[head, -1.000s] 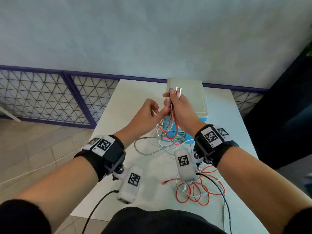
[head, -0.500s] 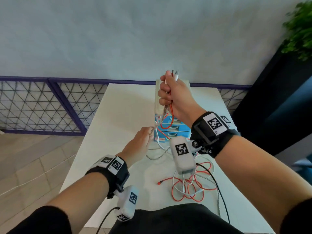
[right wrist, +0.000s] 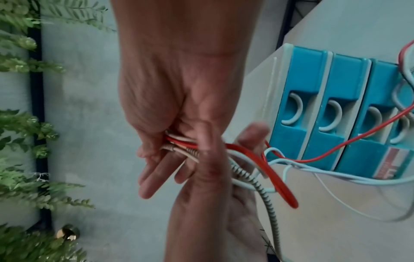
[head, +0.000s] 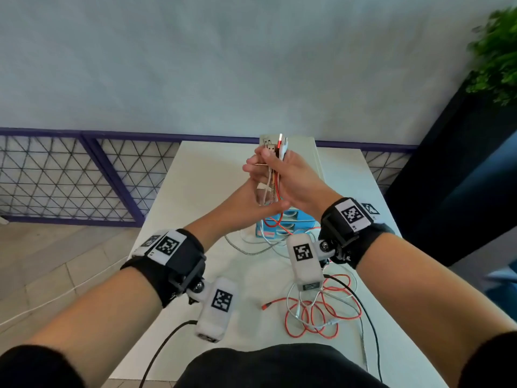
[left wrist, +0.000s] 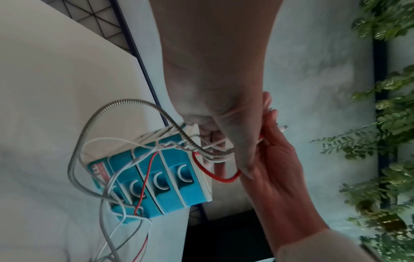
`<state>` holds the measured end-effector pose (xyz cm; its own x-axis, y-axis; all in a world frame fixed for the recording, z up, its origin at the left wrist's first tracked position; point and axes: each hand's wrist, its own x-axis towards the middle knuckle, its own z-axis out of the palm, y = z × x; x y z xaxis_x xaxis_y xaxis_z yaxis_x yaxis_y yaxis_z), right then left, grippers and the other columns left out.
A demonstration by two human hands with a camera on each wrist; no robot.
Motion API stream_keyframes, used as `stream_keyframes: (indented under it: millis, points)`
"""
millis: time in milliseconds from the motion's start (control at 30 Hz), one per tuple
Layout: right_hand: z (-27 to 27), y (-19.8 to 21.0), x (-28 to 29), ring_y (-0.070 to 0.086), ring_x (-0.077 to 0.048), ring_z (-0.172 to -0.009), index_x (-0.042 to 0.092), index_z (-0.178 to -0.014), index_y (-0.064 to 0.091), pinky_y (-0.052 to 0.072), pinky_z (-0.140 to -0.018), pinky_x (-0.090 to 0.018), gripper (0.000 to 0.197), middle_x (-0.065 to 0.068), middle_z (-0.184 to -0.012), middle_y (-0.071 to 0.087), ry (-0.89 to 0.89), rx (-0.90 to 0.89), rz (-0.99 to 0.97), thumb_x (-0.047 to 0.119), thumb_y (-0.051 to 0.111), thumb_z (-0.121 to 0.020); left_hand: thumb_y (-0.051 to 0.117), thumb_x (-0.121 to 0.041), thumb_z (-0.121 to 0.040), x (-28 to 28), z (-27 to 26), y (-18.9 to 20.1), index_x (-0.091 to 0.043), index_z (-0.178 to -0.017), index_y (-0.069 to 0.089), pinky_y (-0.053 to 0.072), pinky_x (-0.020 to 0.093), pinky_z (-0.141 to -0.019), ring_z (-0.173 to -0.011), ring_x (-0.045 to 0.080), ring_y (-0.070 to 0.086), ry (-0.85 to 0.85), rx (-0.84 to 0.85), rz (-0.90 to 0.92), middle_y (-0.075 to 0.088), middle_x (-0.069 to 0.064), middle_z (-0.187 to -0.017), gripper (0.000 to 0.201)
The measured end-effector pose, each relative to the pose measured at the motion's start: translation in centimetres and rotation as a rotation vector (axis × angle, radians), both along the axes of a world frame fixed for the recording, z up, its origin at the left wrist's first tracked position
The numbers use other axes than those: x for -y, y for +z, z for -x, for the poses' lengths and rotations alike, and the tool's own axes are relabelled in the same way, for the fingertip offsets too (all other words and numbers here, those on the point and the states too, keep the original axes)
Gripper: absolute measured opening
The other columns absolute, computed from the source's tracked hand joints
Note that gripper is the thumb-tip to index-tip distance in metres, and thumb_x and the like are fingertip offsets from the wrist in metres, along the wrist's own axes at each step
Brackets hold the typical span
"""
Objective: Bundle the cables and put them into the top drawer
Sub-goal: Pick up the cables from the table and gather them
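White table (head: 212,175) against grey wall (head: 223,65); tiled floor (head: 56,261).

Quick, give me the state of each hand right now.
Left hand: grips the hanging cables just below the right hand.
Right hand: holds the cables' plug ends upright, fingers partly extended.

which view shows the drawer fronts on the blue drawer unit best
The right wrist view: the blue drawer unit shows three fronts with handles, close and mostly unobstructed. The left wrist view shows them crossed by cables. In the head view the hands hide most of it.
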<state>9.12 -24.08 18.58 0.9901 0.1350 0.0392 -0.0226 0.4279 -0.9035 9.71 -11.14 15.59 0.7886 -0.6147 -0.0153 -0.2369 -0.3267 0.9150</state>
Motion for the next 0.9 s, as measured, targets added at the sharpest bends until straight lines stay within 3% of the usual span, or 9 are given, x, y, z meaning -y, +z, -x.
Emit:
stream_keyframes:
  millis: [100,167,267,433,567,667,733,800,900]
  points:
    - [0.3,0.3,0.2,0.071,-0.021,-0.095,0.009,-0.097,0.056,0.051,-0.094,-0.031,0.008,-0.008,-0.093,0.073,0.028,0.028,0.001,0.009,0.048,-0.099,0.054,-0.030,-0.093,0.4,0.4,-0.4,-0.021,-0.090,0.058,0.046,0.017,-0.075,-0.078,0.004,0.064,-0.087,0.015,-0.006,0.071,-0.001,-0.083,0.010]
    - [0.4,0.3,0.3,0.070,-0.023,-0.099,0.006,-0.099,0.054,0.054,-0.090,-0.028,0.005,-0.016,-0.101,0.070,0.008,0.056,0.024,0.007,0.049,-0.098,0.043,-0.026,-0.099,0.6,0.7,-0.5,-0.016,-0.082,0.057,0.046,0.021,-0.076,-0.076,0.007,0.061,-0.131,0.033,0.001,0.068,0.001,-0.079,0.024]
    - [0.3,0.2,0.7,0.070,-0.025,-0.102,-0.001,-0.106,0.053,0.053,-0.088,-0.027,0.014,-0.021,-0.106,0.069,-0.027,0.091,0.118,0.009,0.053,-0.096,0.034,-0.023,-0.101,0.8,0.7,-0.6,-0.010,-0.083,0.046,0.047,0.021,-0.073,-0.070,0.010,0.061,-0.170,0.017,0.039,0.056,0.000,-0.071,0.025]
    - [0.6,0.0,1.1,0.071,-0.021,-0.096,-0.001,-0.100,0.057,0.055,-0.088,-0.028,0.017,-0.018,-0.108,0.069,0.037,0.016,0.185,0.014,0.049,-0.098,0.030,-0.020,-0.102,1.2,0.9,0.1,-0.014,-0.081,0.042,0.039,0.012,-0.055,-0.052,0.007,0.045,-0.149,-0.041,0.127,0.044,-0.001,-0.062,0.024]
    - [0.7,-0.2,1.1,0.072,-0.024,-0.095,0.000,-0.095,0.059,0.055,-0.090,-0.031,0.019,-0.018,-0.103,0.071,-0.019,0.033,0.224,0.015,0.049,-0.099,0.032,-0.028,-0.101,1.0,0.6,0.2,-0.012,-0.078,0.044,0.035,0.019,-0.052,-0.047,0.007,0.039,-0.139,-0.053,0.128,0.044,-0.010,-0.050,0.031]
    - [0.7,0.1,0.7,0.074,-0.027,-0.076,0.006,-0.084,0.051,0.058,-0.079,-0.037,0.028,-0.012,-0.076,0.073,-0.113,0.013,0.285,0.027,0.043,-0.101,0.032,-0.035,-0.100,1.1,0.3,0.1,-0.014,-0.063,0.045,0.040,0.024,-0.058,-0.048,0.013,0.043,-0.143,0.024,0.082,0.046,-0.006,-0.046,0.045]
    - [0.7,0.0,0.3,0.063,-0.024,-0.051,0.009,-0.080,0.045,0.059,-0.074,-0.041,0.033,-0.003,-0.051,0.058,-0.192,0.000,0.316,0.033,0.040,-0.102,0.033,-0.036,-0.100,1.1,0.2,-0.4,-0.015,-0.055,0.044,0.041,0.025,-0.066,-0.054,0.014,0.045,-0.158,0.119,-0.017,0.049,0.000,-0.048,0.051]
    - [0.7,-0.5,0.0,0.044,-0.016,-0.037,0.010,-0.077,0.043,0.059,-0.066,-0.037,0.034,0.000,-0.047,0.037,-0.252,0.018,0.355,0.032,0.039,-0.102,0.034,-0.038,-0.099,1.0,-0.2,-1.2,-0.009,-0.058,0.046,0.041,0.026,-0.075,-0.060,0.007,0.047,-0.163,0.156,-0.094,0.050,0.000,-0.052,0.052]
    - [0.7,-1.3,0.0,0.030,-0.010,-0.035,0.011,-0.074,0.042,0.051,-0.051,-0.030,0.034,0.000,-0.051,0.027,-0.293,-0.018,0.344,0.030,0.040,-0.102,0.036,-0.038,-0.099,1.1,-0.7,-3.0,-0.009,-0.062,0.050,0.042,0.027,-0.081,-0.069,0.003,0.051,-0.190,0.181,-0.156,0.052,-0.004,-0.060,0.049]
